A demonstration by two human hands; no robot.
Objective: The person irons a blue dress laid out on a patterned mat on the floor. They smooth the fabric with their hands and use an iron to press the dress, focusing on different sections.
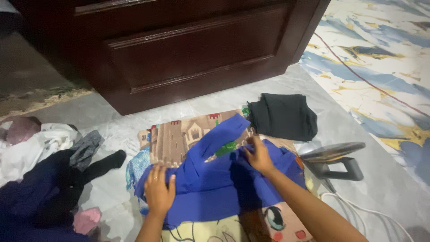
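Blue garment spread on printed cloth on floor, long axis toward door; left hand flat on near-left edge, right hand pinching fold at centre.

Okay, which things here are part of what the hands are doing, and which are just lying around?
In use: blue garment, left hand pressing it, right hand pinching it, printed cloth underneath.

Lying about: folded black cloth, iron, clothes pile, wooden cabinet.
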